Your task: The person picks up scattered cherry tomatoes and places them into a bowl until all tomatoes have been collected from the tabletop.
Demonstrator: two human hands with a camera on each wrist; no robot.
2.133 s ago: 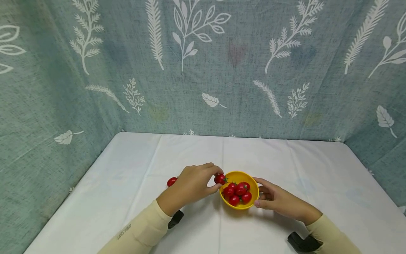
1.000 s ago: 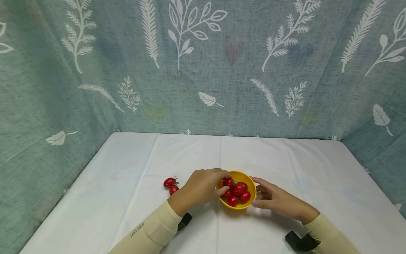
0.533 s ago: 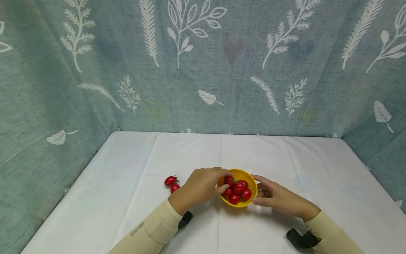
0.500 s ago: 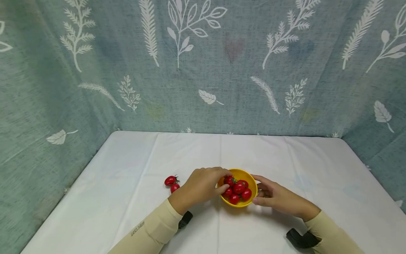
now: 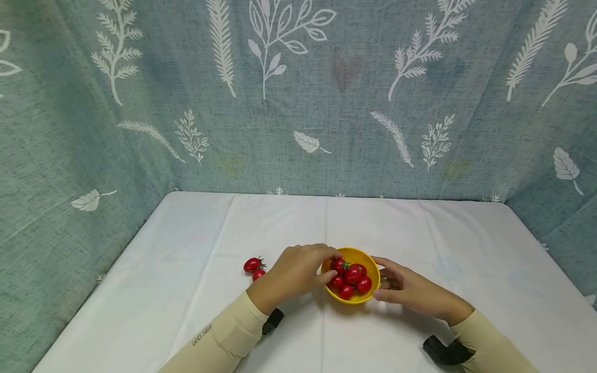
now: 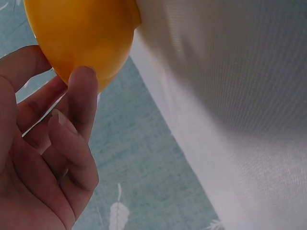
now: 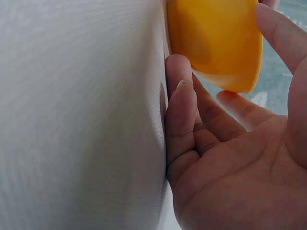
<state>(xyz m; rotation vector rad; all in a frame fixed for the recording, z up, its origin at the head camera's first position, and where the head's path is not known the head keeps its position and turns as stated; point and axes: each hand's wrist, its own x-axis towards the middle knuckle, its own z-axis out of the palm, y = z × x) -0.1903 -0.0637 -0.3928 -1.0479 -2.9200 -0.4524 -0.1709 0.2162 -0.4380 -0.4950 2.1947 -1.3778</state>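
Observation:
In the head view a yellow bowl (image 5: 351, 301) stands on the white cloth, holding several red cherry tomatoes (image 5: 353, 274). My left hand (image 5: 294, 272) reaches over its left rim; thumb and index finger lie on either side of one cherry tomato (image 5: 338, 266) inside it. The left wrist view shows another of its fingers (image 6: 82, 91) against the outer wall of the bowl (image 6: 84, 33). On the opposite side my right hand (image 5: 410, 292) holds the bowl between thumb and index finger. Its other fingers (image 7: 180, 115) are curled low beside the cloth.
Two more cherry tomatoes (image 5: 253, 264) lie on the cloth left of the bowl, one partly behind the left wrist. The table (image 5: 396, 223) has a white cloth, and a green leaf-patterned curtain (image 5: 289, 171) hangs behind it and at both sides.
About two seconds ago the left hand held a cherry tomato above the bowl's left rim; that tomato is now down inside. Over the last second both hands stay nearly still.

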